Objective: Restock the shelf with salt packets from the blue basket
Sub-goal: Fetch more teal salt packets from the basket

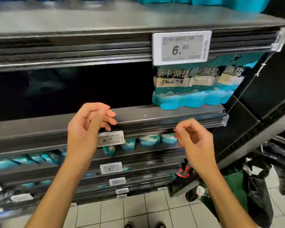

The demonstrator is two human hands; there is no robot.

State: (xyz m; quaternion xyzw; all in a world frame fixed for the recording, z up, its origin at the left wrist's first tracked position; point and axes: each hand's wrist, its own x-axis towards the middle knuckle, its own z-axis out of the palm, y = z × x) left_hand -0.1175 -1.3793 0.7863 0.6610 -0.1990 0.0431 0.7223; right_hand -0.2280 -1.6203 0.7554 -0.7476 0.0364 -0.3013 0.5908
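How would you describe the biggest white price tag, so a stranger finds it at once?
Start at the dark metal shelf near the top. On its front rail hangs the large white electronic price tag, directly above the standing teal salt packets. It reads 6.80 and is larger than the tags below.

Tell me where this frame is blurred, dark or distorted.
Head view: motion blur smears the upper shelf and the lower price tags; the big price tag reads 6.80 clearly; the recess left of the salt packets is nearly black; wide-angle distortion bends the shelf's right edge; both hands are fairly sharp.
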